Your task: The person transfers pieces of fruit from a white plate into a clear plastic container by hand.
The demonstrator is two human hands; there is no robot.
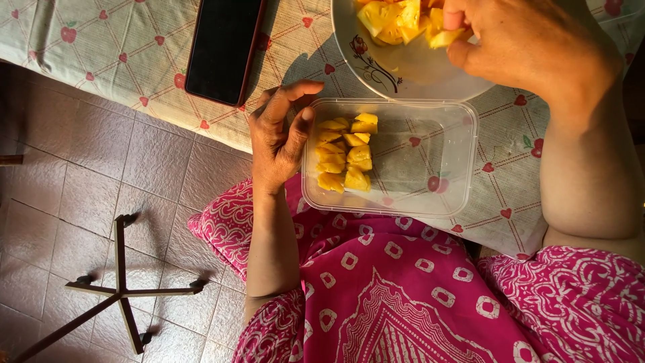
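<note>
Fruit chunks (346,151): yellow, rowed in clear tub (430,158) | left hand (279,138) grip apart, steadying tub | right hand (524,40) grip pinching chunk

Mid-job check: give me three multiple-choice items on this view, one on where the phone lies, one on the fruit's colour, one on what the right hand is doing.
1. Where does the flat black phone lie?
A. In the person's lap
B. On the patterned tablecloth, left of the white flowered plate
C. Inside the clear rectangular plastic container

2. What colour are the cut fruit pieces in the container?
A. Yellow
B. Green
C. Red

3. What is the right hand doing?
A. Resting flat on the lap
B. Holding the phone
C. Pinching a fruit piece over the plate

Answers:
1 B: the phone rests on the cloth, at the plate's left.
2 A: the chunks at the container's left end are yellow, beside the left hand touching its wall.
3 C: the fingertips close on a yellow chunk above the plate.
</note>
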